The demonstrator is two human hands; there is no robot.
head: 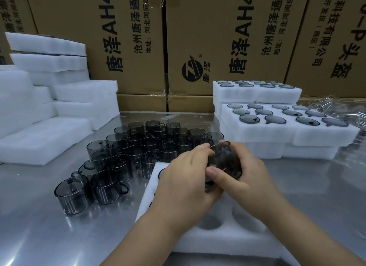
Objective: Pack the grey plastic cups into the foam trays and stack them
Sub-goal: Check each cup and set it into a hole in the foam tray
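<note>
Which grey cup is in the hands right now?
The cup gripped between the left hand and right hand, above the near foam tray. The other loose cups stand untouched on the metal table.

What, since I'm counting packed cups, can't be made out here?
Head view:
- Near foam tray: far pockets hidden by left hand and right hand.
- Held cup: mostly covered by both hands, blurred.
- Lower stacked trays: contents hidden by trays above.
- Clear objects at right edge: blurred, partly cut off.
</note>
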